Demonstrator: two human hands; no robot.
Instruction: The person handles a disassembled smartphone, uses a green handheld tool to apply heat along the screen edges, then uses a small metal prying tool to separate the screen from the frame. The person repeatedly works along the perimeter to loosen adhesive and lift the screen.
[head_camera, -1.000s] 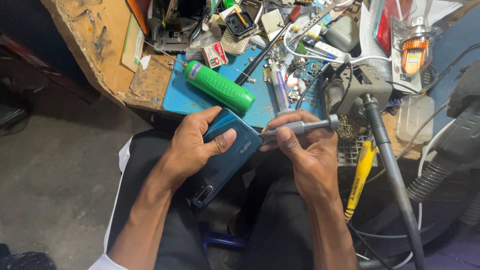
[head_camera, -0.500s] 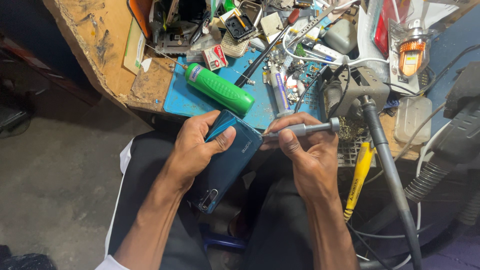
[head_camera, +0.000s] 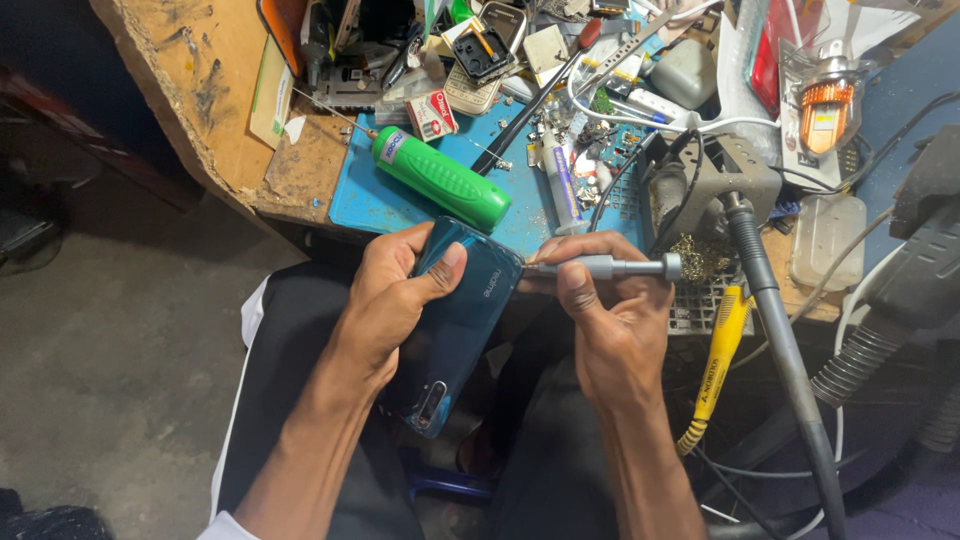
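Gripped: teal phone (head_camera: 462, 320), L hand (head_camera: 395, 300); R hand (head_camera: 610, 330), screwdriver (head_camera: 600, 267).

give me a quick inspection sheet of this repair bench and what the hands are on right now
surface: worn wooden bench with a blue work mat on it
job's things: teal phone, back up, over the lap; grey metal screwdriver, tip at the phone's bottom edge
clutter: green-handled tool, white tube, opened phone shells, circuit boards, small red and white box
grippers: left hand grips the phone; right hand holds the screwdriver
cables: white cable across the mat; yellow-handled tool hanging off the edge; grey hose
surroundings: bare concrete floor; black trousers
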